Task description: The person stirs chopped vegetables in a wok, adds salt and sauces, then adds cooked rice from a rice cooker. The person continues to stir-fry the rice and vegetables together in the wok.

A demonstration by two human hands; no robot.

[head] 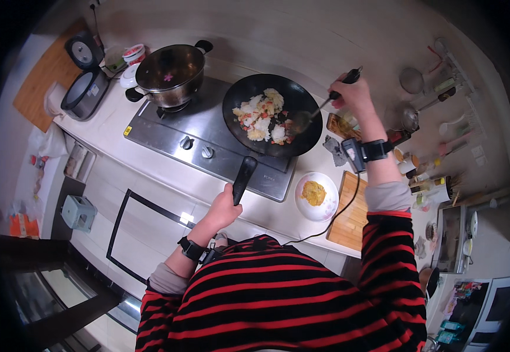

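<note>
My left hand grips the black handle of a dark wok on the right side of the gas stove. Inside the wok lies rice mixed with small red and green pieces. In my right hand is a spatula, held by its black handle. Its metal blade, somewhat blurred, rests at a small clump of rice in the wok's right half. Below the wok, a white plate bears cooked yellow egg.
A lidded steel pot stands on the left burner. Farther left is a rice cooker with its lid raised. A wooden cutting board lies right of the plate, with a grey cloth above it. A black cable hangs from my right wrist across the counter.
</note>
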